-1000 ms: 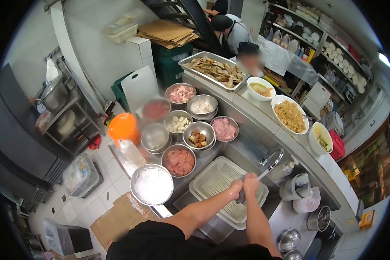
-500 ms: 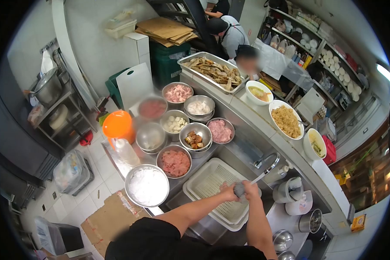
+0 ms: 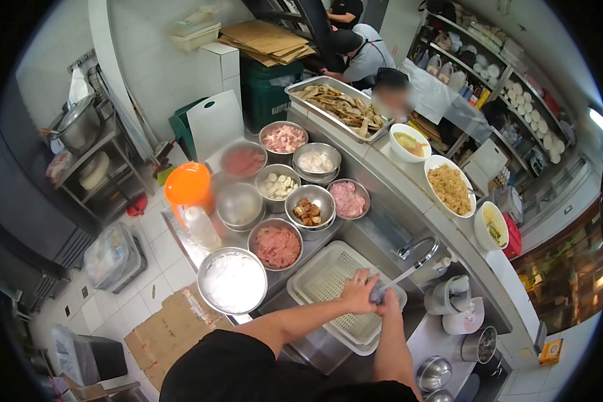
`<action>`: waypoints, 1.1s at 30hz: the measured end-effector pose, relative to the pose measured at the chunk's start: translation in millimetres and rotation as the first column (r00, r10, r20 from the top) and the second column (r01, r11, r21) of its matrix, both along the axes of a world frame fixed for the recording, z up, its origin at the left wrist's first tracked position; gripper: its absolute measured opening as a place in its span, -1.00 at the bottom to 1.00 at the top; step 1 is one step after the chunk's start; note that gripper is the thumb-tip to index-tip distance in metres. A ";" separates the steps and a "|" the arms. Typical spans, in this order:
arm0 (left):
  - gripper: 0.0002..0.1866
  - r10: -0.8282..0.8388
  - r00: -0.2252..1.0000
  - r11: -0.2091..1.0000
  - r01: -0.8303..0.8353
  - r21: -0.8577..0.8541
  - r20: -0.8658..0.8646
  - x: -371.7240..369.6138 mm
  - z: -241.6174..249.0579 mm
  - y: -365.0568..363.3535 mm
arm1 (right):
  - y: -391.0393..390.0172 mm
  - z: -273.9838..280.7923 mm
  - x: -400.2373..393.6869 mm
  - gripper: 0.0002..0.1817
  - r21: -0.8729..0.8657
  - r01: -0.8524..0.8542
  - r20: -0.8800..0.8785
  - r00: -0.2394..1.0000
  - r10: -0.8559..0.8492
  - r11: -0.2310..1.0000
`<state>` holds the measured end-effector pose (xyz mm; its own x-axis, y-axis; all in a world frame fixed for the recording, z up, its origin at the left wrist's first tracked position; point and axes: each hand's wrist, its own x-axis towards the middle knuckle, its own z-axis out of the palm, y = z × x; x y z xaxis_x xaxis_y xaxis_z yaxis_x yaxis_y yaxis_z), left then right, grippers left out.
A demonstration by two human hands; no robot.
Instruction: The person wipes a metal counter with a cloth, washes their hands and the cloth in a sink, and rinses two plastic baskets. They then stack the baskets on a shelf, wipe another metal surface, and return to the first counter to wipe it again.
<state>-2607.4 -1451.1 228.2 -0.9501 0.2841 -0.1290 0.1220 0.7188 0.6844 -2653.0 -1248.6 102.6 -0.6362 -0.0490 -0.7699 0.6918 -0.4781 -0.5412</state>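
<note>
Both hands are over a cream perforated basket (image 3: 321, 276) in the metal sink, beside the stream from the curved faucet (image 3: 427, 253). A small grey object (image 3: 380, 292), perhaps a scrubbing pad, is between them. My left hand (image 3: 360, 293) lies against its left side with the fingers partly spread and a ring showing. My right hand (image 3: 388, 305) is closed round its right side, fingertips partly hidden. Left of the basket stand a bowl of minced meat (image 3: 275, 248) and a bowl of white powder (image 3: 232, 281).
Several metal bowls of food surround a bowl of browned pieces (image 3: 307, 212). An orange container (image 3: 188, 189) stands left. On the ledge are a metal tray (image 3: 342, 107) and a dish of rice (image 3: 450, 190). Co-workers are behind it, one in a white top (image 3: 370, 57).
My left hand has turned and its fingers now lie over the side of the grey object. The whole view has shifted slightly, and a co-worker behind the ledge has moved an arm.
</note>
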 end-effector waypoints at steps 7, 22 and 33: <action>-0.17 -0.258 0.862 0.964 0.197 -0.181 -0.436 -10.6 -56.7 9.3 | -87.8 149.8 19.2 -0.53 0.437 -0.196 0.134 0.979 0.152 0.878; -0.44 -0.426 0.655 0.891 0.186 0.414 0.624 -67.4 -38.8 12.8 | -38.7 75.6 12.7 -0.56 0.950 -0.109 -0.122 0.734 0.668 0.293; 0.15 -0.379 0.840 0.924 0.368 -0.105 -0.388 -16.1 -21.5 1.6 | -18.1 39.9 2.0 -0.63 -0.051 0.014 -0.146 0.989 -0.021 0.999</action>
